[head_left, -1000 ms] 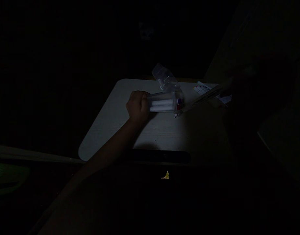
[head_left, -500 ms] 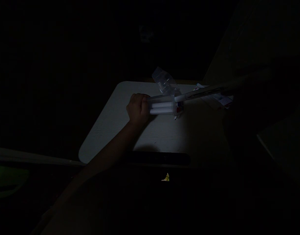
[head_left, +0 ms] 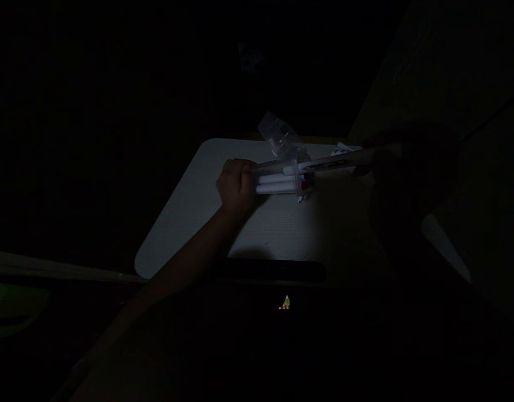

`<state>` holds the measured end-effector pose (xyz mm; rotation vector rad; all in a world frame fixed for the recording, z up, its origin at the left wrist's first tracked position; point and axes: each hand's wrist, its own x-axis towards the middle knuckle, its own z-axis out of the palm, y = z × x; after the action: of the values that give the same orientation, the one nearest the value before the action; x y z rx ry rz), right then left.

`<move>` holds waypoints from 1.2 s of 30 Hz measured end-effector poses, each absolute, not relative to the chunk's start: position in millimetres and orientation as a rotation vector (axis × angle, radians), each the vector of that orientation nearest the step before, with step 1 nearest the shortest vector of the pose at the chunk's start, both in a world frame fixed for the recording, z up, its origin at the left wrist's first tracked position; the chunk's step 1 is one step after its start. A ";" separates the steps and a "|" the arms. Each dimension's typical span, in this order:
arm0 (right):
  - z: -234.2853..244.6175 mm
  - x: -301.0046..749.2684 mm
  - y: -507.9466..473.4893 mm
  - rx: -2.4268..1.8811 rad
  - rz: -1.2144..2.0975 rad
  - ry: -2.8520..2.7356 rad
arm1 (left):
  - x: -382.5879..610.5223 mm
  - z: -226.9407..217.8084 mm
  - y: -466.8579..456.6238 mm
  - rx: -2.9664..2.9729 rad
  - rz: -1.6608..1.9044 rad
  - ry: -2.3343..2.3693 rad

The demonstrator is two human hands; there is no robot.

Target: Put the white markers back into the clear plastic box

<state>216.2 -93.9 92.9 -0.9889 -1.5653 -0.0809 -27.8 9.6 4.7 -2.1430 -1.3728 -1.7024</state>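
Most of the scene is dark. My left hand (head_left: pixel 235 184) is closed round the base of a clear plastic pen case (head_left: pixel 265 167), which lies on its side above the small table. Its hinged lid (head_left: pixel 282 137) is tipped back. Inside lie white marker pens (head_left: pixel 276 188), one with a red end at the mouth. My right hand (head_left: pixel 401 173), deep in shadow, holds another white marker pen (head_left: pixel 332 162). That pen's tip is inside the mouth of the case, while its rear part is within my fingers.
The pale table top (head_left: pixel 190 195) has rounded corners and a dark slot (head_left: pixel 277 269) along its near edge. Behind the held pen are partly hidden white items (head_left: pixel 344 148). A green object (head_left: pixel 16 307) shows at the lower left.
My right hand has moved left, sliding the marker pen's tip from the mouth further into the case. My left hand and the case have barely shifted.
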 end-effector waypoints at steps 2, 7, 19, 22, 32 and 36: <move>90.5 209.9 -93.5 -0.932 -0.101 -1.449 | -27.7 4.8 9.8 -2.133 -1.711 -1.394; 85.1 202.5 -87.4 -0.916 0.019 -1.431 | -27.7 5.3 10.0 -2.128 -1.747 -1.392; 78.2 199.4 -82.2 -0.843 0.212 -1.407 | -27.7 2.9 12.3 -2.126 -1.763 -1.479; 76.9 199.3 -78.4 -0.814 0.273 -1.426 | -27.3 4.6 10.5 -2.142 -1.745 -1.462; 78.7 196.9 -81.6 -0.842 0.287 -1.422 | -25.5 8.6 7.2 -2.133 -1.747 -1.424; 79.1 197.3 -82.3 -0.860 0.270 -1.421 | -25.2 8.8 7.1 -2.119 -1.750 -1.459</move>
<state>197.3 -82.3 79.1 -0.8604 -1.4209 0.2701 -25.2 7.1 8.8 -2.1189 -1.4594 -1.7502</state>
